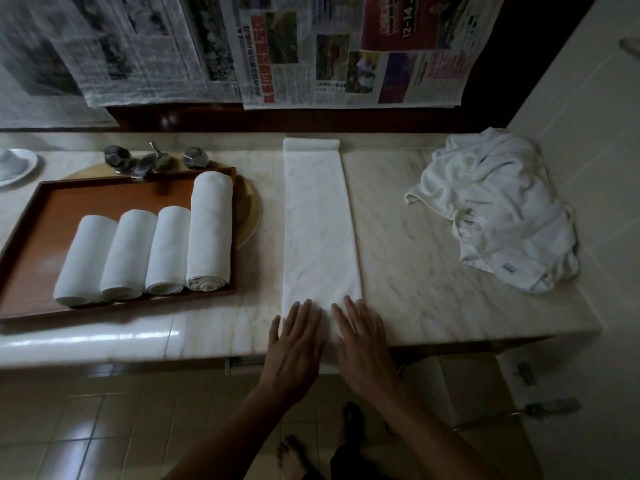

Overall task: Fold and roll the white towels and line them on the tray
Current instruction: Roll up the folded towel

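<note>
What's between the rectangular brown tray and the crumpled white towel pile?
Head view: one long folded white towel strip, flat on the pale marble counter.

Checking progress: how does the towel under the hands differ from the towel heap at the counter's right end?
The folded towel lies flat as a long narrow strip; the towel heap is crumpled. The left hand and right hand press flat on the folded towel's near end; nothing touches the towel heap. Both are white and lie on the marble counter.
</note>
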A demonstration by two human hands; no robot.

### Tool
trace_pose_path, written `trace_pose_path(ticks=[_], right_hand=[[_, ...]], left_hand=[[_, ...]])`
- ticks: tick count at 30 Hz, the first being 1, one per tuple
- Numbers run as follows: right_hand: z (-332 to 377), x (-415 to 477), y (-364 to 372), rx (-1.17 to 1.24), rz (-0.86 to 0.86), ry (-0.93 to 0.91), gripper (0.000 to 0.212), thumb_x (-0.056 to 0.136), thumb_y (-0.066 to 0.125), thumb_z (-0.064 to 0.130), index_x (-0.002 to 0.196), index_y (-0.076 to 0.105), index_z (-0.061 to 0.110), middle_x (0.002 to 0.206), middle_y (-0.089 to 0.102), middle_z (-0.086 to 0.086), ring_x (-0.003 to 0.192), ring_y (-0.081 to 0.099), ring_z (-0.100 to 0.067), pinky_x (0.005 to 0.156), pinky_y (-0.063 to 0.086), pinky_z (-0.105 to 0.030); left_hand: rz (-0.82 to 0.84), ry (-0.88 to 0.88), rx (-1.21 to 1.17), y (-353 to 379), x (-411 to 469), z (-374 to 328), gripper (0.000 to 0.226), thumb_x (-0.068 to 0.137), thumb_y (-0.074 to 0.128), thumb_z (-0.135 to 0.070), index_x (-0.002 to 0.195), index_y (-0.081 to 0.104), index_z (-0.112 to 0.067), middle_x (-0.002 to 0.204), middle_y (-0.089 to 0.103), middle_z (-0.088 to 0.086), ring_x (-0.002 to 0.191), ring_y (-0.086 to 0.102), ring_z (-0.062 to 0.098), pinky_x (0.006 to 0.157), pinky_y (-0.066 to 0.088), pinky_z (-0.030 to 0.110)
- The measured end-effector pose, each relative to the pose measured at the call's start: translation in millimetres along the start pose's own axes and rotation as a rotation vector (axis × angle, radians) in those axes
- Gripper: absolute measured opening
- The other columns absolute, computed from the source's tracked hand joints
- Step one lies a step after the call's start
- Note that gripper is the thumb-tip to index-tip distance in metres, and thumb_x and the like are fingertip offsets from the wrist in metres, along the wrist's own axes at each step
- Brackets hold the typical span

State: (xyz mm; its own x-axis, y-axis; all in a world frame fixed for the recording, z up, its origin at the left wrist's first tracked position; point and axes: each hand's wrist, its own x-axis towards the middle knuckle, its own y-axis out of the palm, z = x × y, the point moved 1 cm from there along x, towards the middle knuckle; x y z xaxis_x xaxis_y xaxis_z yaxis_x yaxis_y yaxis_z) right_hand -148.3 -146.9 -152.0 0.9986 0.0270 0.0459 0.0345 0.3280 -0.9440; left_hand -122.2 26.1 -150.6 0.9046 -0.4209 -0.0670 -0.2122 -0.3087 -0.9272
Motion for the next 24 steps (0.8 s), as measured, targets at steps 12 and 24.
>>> trace_pose_path(ticks=[12, 24], right_hand=[[-6, 64, 15, -0.115, 0.078, -0.007, 0.063, 0.104, 0.025, 0.049, 0.162, 0.023, 0.025, 0.171, 0.01, -0.002, 0.158, 0.006, -0.023, 0.123, 0.017, -0.06], [-36, 174, 20, -0.131, 0.06, -0.046, 0.059, 0.106, 0.024, 0.048, 0.162, 0.023, 0.026, 0.171, 0.012, 0.0, 0.158, 0.004, -0.02, 0.123, 0.008, -0.06]], left_hand=[[0.028, 0.022, 0.083, -4, 54, 30, 0.066, 0.104, 0.002, -0.058, 0.164, 0.007, -0.03, 0.171, -0.006, -0.003, 0.157, -0.014, 0.015, 0.126, 0.003, 0.054], [0.031, -0.039, 0.128, -14, 157, 69, 0.065, 0.105, 0.01, -0.057, 0.163, 0.0, -0.031, 0.171, -0.012, -0.003, 0.156, -0.016, 0.015, 0.126, -0.002, 0.055]])
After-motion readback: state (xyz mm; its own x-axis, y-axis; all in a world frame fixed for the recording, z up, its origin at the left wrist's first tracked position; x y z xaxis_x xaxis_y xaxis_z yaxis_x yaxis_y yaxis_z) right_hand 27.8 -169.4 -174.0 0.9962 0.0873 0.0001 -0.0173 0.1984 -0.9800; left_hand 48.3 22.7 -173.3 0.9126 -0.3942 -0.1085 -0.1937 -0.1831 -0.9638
